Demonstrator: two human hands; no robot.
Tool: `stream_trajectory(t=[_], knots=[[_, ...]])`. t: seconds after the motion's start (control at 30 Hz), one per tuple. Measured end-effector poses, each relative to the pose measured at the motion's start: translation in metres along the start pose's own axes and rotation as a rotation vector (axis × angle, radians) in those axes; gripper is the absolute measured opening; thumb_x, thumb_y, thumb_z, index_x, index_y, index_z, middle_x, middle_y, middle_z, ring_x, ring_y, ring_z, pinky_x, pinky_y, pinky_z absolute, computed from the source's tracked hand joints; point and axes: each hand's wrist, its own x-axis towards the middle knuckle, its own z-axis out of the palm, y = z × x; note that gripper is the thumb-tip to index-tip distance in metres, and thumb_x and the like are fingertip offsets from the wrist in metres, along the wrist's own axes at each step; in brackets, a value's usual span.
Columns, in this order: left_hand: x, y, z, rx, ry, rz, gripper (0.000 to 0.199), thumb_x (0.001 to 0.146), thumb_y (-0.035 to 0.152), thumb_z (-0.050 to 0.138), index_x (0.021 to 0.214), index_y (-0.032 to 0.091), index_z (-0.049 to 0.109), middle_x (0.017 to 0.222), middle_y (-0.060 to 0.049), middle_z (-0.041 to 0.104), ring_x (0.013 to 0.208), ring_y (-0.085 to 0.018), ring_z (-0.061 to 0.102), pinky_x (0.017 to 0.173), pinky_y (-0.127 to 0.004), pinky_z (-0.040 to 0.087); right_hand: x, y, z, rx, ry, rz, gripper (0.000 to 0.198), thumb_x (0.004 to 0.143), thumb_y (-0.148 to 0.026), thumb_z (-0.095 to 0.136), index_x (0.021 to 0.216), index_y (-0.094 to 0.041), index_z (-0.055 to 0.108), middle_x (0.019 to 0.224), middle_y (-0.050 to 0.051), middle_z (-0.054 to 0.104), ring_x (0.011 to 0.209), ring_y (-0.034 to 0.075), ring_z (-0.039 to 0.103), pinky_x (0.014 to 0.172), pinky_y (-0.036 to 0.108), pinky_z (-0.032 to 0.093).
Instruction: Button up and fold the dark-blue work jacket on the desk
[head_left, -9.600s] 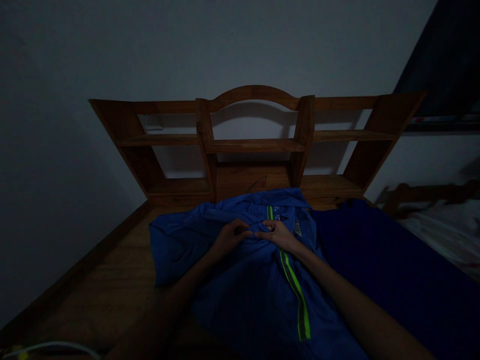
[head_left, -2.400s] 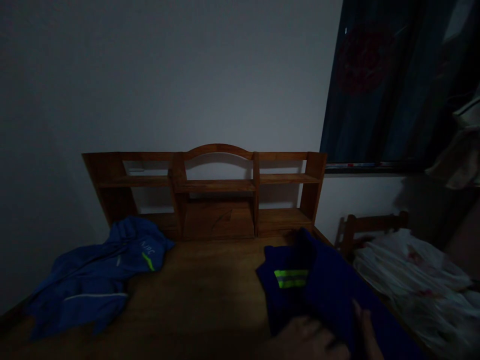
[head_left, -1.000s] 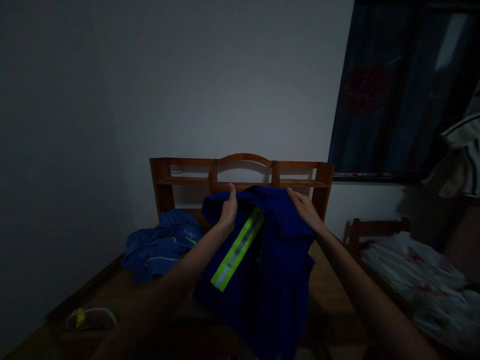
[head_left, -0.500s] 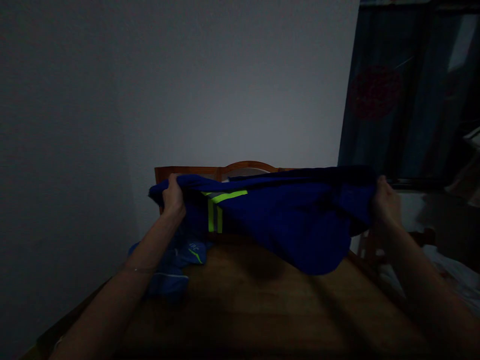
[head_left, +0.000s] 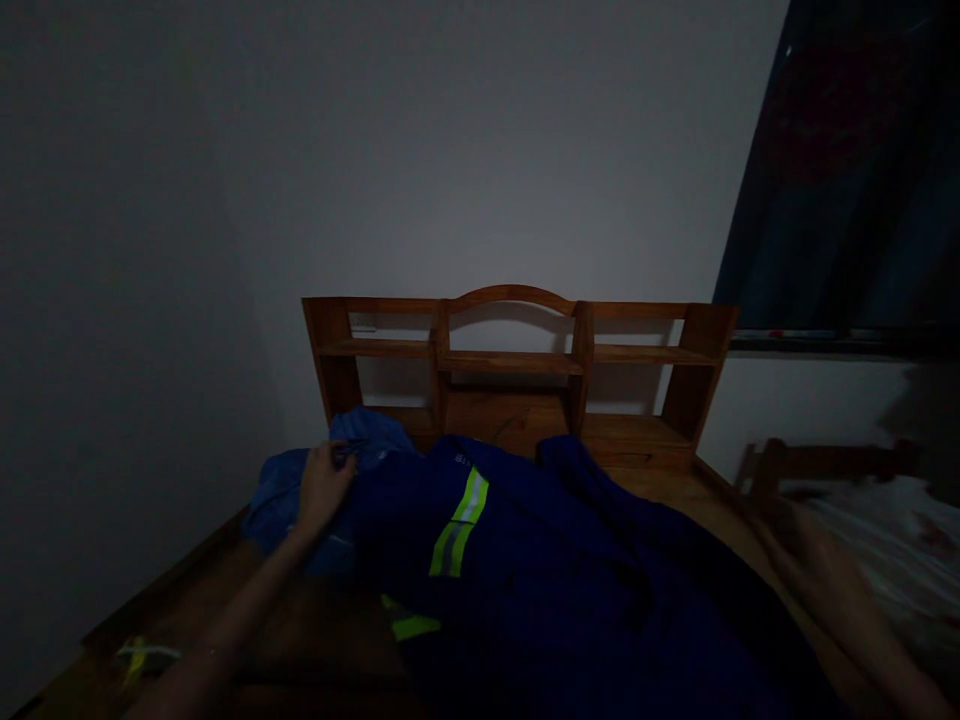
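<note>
A dark blue work jacket (head_left: pixel 555 560) with yellow-green and silver reflective strips lies spread over the wooden bed board, reaching down to the bottom of the view. My left hand (head_left: pixel 324 488) is closed on the jacket's left edge, its fingers bent round dark cloth. Beneath and behind that hand is a crumpled lighter blue garment (head_left: pixel 277 490), partly covered. Off to the right, apart from the jacket, my right hand (head_left: pixel 799 545) is blurred and dim. Its fingers seem to be apart, with nothing seen in them.
A wooden headboard with shelves (head_left: pixel 510 362) stands against the wall at the far end. On the right are pale, rumpled bedding (head_left: pixel 892 530) and a dark window (head_left: pixel 847 170). A small yellow and white item (head_left: pixel 139 655) lies at lower left.
The jacket, stretched up between both hands before, has come down onto the board. My right hand has let go and moved right and down; the headboard now shows more fully.
</note>
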Motion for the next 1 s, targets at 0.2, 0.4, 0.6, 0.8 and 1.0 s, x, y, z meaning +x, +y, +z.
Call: stream_trajectory(t=[0.2, 0.4, 0.6, 0.8, 1.0], knots=[[-0.039, 0.126, 0.073, -0.046, -0.392, 0.453, 0.035, 0.089, 0.047, 0.038, 0.096, 0.018, 0.056, 0.095, -0.004, 0.054, 0.083, -0.013, 0.053, 0.079, -0.025, 0.042, 0.018, -0.191, 0.067, -0.081, -0.373, -0.256, 0.06, 0.086, -0.058, 0.034, 0.132, -0.02, 0.038, 0.125, 0.011, 0.045, 0.103, 0.023, 0.053, 0.085, 0.036, 0.044], [-0.076, 0.137, 0.132, 0.106, -0.465, 0.629, 0.047, 0.088, 0.056, 0.035, 0.114, 0.021, 0.052, 0.109, -0.006, 0.05, 0.096, -0.018, 0.053, 0.076, -0.027, 0.043, 0.013, -0.23, 0.136, -0.43, -0.65, -0.392, 0.058, 0.079, -0.033, 0.054, 0.132, -0.016, 0.041, 0.12, 0.016, 0.048, 0.092, 0.027, 0.058, 0.071, 0.036, 0.047], [-0.069, 0.116, 0.134, 0.081, -0.588, 0.732, 0.08, 0.074, 0.062, 0.052, 0.141, 0.034, 0.02, 0.134, -0.007, 0.031, 0.112, -0.023, 0.048, 0.081, -0.028, 0.046, 0.044, -0.211, 0.129, -0.326, -0.631, -0.314, 0.027, 0.085, -0.014, 0.033, 0.1, -0.014, 0.056, 0.081, 0.011, 0.061, 0.077, 0.025, 0.061, 0.066, 0.034, 0.044], [-0.097, 0.166, 0.086, -0.2, -0.455, 0.644, 0.074, 0.078, 0.058, 0.052, 0.138, 0.024, 0.027, 0.136, -0.01, 0.03, 0.118, -0.022, 0.043, 0.094, -0.036, 0.042, 0.116, -0.213, 0.079, 0.703, -0.414, 0.278, 0.022, 0.082, -0.03, 0.045, 0.094, -0.013, 0.053, 0.075, 0.005, 0.056, 0.061, 0.014, 0.054, 0.056, 0.025, 0.044], [-0.17, 0.211, 0.008, -0.334, -0.741, 0.668, 0.112, 0.054, 0.074, 0.06, 0.144, 0.025, 0.014, 0.142, -0.01, 0.024, 0.127, -0.027, 0.031, 0.103, -0.043, 0.033, 0.167, -0.283, 0.031, 1.388, -0.147, 0.033, 0.019, 0.078, -0.02, 0.051, 0.095, -0.015, 0.044, 0.09, 0.004, 0.056, 0.081, 0.015, 0.059, 0.076, 0.034, 0.049]])
